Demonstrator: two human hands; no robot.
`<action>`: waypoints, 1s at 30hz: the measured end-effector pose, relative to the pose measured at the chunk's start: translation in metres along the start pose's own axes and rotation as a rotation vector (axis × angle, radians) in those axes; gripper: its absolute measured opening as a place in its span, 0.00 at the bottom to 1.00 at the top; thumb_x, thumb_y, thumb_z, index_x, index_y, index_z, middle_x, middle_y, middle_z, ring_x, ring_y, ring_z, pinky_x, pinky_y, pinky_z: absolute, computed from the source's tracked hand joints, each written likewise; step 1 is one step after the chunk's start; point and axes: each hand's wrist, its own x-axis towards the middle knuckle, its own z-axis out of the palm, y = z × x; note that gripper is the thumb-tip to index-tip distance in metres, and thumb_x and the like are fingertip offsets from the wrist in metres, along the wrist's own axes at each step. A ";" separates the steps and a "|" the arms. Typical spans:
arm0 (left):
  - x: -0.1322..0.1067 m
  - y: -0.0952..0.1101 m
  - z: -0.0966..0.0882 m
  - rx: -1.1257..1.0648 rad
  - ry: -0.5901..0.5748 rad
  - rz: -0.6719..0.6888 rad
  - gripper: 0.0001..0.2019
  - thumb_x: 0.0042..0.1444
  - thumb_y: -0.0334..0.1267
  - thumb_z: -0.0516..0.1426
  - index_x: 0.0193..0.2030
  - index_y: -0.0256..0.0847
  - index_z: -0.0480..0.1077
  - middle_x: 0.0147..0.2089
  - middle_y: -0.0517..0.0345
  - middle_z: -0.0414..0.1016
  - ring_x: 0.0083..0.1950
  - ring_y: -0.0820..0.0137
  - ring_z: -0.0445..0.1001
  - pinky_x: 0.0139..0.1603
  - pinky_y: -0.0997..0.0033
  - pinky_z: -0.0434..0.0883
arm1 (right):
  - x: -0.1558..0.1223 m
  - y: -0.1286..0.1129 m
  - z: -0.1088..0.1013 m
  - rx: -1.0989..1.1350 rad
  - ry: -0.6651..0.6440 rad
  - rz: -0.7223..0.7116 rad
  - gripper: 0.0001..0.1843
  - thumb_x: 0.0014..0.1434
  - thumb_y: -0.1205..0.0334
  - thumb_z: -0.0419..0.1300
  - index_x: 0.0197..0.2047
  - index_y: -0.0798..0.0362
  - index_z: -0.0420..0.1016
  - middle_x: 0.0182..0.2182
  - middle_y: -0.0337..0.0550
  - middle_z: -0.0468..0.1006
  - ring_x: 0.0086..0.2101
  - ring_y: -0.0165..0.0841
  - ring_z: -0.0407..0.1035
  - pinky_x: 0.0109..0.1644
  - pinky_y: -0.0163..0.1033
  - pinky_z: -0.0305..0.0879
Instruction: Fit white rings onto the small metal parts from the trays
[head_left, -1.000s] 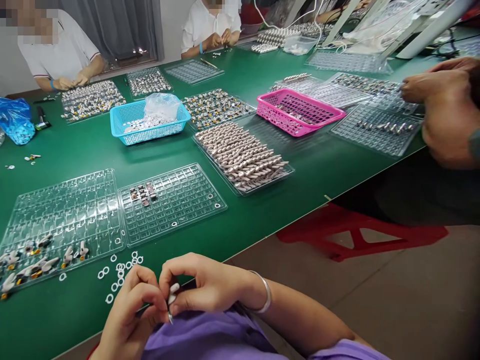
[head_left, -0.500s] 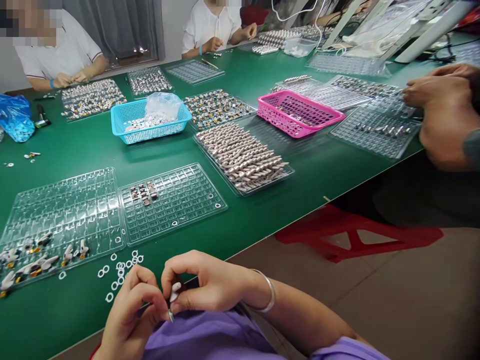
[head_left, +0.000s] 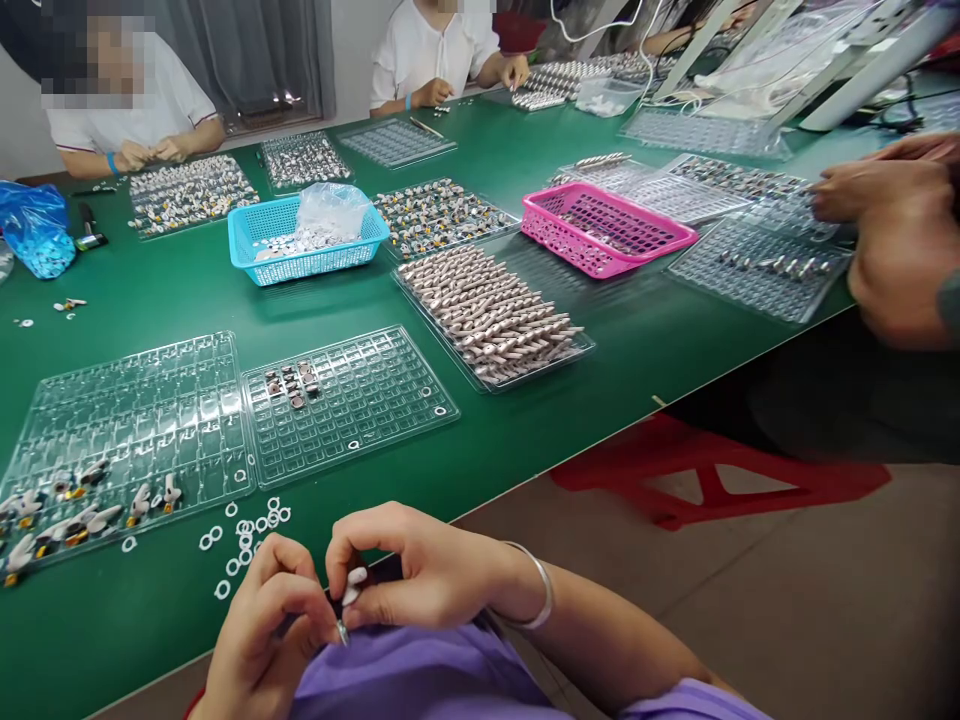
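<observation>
Close above my lap, my two hands meet fingertip to fingertip. My right hand [head_left: 420,565] pinches a white earbud housing [head_left: 354,586] between thumb and forefinger. In the pinch of my left hand [head_left: 274,615] is a small shiny round part [head_left: 343,632], right below the housing. Whether the two pieces touch is hidden by my fingers. Several white rings [head_left: 245,540] lie loose on the green table beside my left hand. Beyond them are a clear tray [head_left: 150,400] with partly built earbuds along its near edge and a second clear tray [head_left: 367,380] with several small round parts.
A tray piled with pale stem-like pieces [head_left: 487,315] stands ahead, near a blue basket [head_left: 307,265] and a pink basket [head_left: 607,235]. Co-workers' hands [head_left: 154,152] work across the table; another person's hands [head_left: 885,200] are at the right. A red stool [head_left: 712,480] stands below the edge.
The view has shifted slightly, so the table's contents sit a little further right. My hands keep nearly the same pose and hold the same pieces.
</observation>
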 end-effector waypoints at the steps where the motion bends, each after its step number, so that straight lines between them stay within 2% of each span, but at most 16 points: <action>1: -0.001 0.000 0.000 0.007 0.002 0.010 0.09 0.63 0.28 0.53 0.34 0.46 0.69 0.34 0.60 0.63 0.35 0.70 0.66 0.36 0.74 0.67 | 0.000 0.000 0.000 0.001 0.003 -0.003 0.05 0.53 0.70 0.66 0.33 0.58 0.74 0.27 0.37 0.72 0.28 0.25 0.65 0.34 0.29 0.64; 9: -0.006 0.001 0.003 0.124 0.023 0.130 0.13 0.61 0.21 0.49 0.40 0.44 0.67 0.36 0.60 0.62 0.35 0.72 0.67 0.34 0.75 0.67 | -0.001 -0.001 0.005 -0.023 0.050 -0.048 0.04 0.53 0.70 0.66 0.32 0.58 0.74 0.27 0.38 0.72 0.28 0.26 0.65 0.34 0.29 0.65; 12: -0.010 -0.002 0.003 0.168 0.079 0.153 0.13 0.59 0.19 0.51 0.40 0.43 0.68 0.37 0.60 0.63 0.35 0.72 0.67 0.34 0.75 0.69 | -0.002 0.000 0.006 -0.064 0.082 -0.084 0.04 0.54 0.69 0.65 0.32 0.58 0.73 0.27 0.38 0.72 0.28 0.26 0.66 0.34 0.29 0.64; 20: -0.011 -0.001 0.005 0.164 0.172 0.176 0.13 0.58 0.19 0.52 0.40 0.42 0.68 0.36 0.60 0.65 0.35 0.71 0.68 0.33 0.74 0.69 | 0.000 0.005 0.011 -0.282 0.133 -0.355 0.05 0.62 0.65 0.59 0.33 0.56 0.73 0.24 0.39 0.71 0.27 0.27 0.65 0.33 0.31 0.63; 25: -0.012 0.000 0.007 0.144 0.200 0.188 0.14 0.58 0.18 0.51 0.40 0.42 0.68 0.36 0.60 0.64 0.36 0.71 0.68 0.33 0.73 0.68 | 0.000 0.009 0.013 -0.381 0.144 -0.436 0.07 0.64 0.63 0.56 0.35 0.55 0.71 0.24 0.39 0.69 0.26 0.27 0.63 0.32 0.32 0.63; 30: -0.010 -0.001 0.007 0.072 0.172 0.138 0.12 0.61 0.20 0.51 0.39 0.42 0.67 0.35 0.60 0.64 0.35 0.71 0.67 0.32 0.73 0.68 | 0.001 0.010 0.014 -0.350 0.169 -0.495 0.06 0.65 0.63 0.56 0.37 0.55 0.70 0.31 0.43 0.70 0.35 0.29 0.66 0.36 0.30 0.67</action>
